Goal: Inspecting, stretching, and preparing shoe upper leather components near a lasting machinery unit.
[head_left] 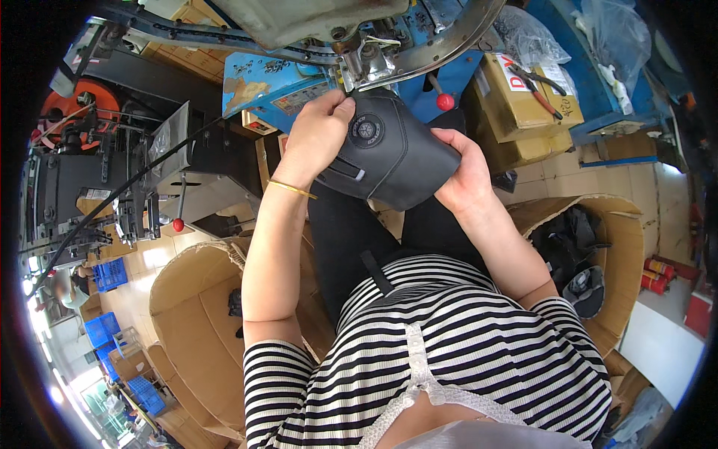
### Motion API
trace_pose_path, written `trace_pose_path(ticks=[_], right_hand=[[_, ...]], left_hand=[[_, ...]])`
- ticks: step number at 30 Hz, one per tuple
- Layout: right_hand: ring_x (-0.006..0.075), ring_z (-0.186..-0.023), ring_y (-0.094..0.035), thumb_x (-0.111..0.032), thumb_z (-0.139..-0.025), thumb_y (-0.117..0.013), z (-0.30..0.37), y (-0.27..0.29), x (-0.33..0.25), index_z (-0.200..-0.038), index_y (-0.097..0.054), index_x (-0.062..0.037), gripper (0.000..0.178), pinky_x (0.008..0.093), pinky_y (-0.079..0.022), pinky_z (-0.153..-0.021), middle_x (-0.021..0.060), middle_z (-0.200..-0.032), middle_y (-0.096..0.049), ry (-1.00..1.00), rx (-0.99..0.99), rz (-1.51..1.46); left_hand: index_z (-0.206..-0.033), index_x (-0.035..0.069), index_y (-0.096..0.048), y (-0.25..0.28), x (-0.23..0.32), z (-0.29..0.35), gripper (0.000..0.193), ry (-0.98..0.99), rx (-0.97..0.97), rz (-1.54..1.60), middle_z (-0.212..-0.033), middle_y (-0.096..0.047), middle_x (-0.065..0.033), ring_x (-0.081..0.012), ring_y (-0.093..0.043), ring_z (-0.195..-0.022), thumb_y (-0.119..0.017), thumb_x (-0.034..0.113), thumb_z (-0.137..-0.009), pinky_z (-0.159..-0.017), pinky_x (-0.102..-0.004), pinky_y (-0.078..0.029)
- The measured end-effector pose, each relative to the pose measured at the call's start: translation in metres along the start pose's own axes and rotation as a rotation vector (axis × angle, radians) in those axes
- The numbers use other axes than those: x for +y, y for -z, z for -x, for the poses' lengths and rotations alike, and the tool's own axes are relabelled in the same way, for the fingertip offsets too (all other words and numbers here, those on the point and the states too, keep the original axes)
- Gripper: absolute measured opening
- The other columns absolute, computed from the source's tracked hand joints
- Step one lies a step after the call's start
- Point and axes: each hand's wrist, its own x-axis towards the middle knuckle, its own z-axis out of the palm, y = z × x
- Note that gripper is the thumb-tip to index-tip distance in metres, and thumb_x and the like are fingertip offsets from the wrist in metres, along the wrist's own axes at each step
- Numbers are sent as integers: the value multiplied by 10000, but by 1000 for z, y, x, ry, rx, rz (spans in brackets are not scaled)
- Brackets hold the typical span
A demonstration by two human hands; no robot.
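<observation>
A black leather-like stitched piece (396, 165), curved and with a round raised badge and a pale-edged slot, is held up in front of me. My left hand (318, 135), with a gold bangle at its wrist, pinches the piece's upper left edge close under the machine's metal head (368, 63). On the other side my right hand (465, 172) grips the right edge, thumb on top and the other fingers mostly hidden beneath. The piece's far edge reaches up to the machine head; whether it touches the metal I cannot tell.
A red-knobbed lever (445, 102) sticks out right of the machine. Pliers (538, 93) lie on a cardboard box (523, 112). Dark pieces fill an open carton (624, 224) at my right; another large carton (191, 314) stands at my left, near a second machine (75, 179).
</observation>
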Motion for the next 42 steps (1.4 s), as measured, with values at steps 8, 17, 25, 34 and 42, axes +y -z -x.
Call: trace_pose_path(ticks=[8,17,25,34,42], right_hand=[[248,-880,-648,-111,-905,-459,-3,-9,-1,-991,-563,55,214,364,-533,-840,153,-970,-646,98,91,146],[233,-871,-657,-122,-903,-481,-11,-26,-3,-1038,-543,73,245,353,-546,-823,158,-982,-634,159,145,406],[233,-862,-653,-123,-902,-491,-9,-28,4,-1034,-547,68,239,347,-545,-806,150,-980,-631,125,186,317],[229,-846,-652,-123,-898,-501,-15,-22,-3,-1015,-556,62,226,343,-548,-792,148,-959,-632,110,167,348],[215,-846,-650,-132,-892,-516,-9,-27,1,-1008,-563,62,231,339,-547,-784,146,-955,-631,157,158,389]], left_hand=[[-881,-3,-583,-10,-6,7,290,-88,97,36,-739,-607,-159,-299,-562,-711,-513,274,-933,-696,-360,-439],[-760,57,-582,-6,-11,6,228,137,1,643,-696,-546,42,-41,-465,-625,-634,221,-909,-562,-202,-364],[-780,53,-613,6,-3,-2,198,281,-116,629,-725,-607,-1,-76,-557,-601,-641,213,-893,-558,-217,-435],[-773,63,-607,1,-6,2,190,286,-98,718,-713,-607,-7,-86,-571,-588,-639,209,-889,-547,-216,-447],[-750,71,-593,-1,-6,3,207,298,-85,749,-722,-603,0,-76,-565,-605,-659,217,-881,-560,-208,-438]])
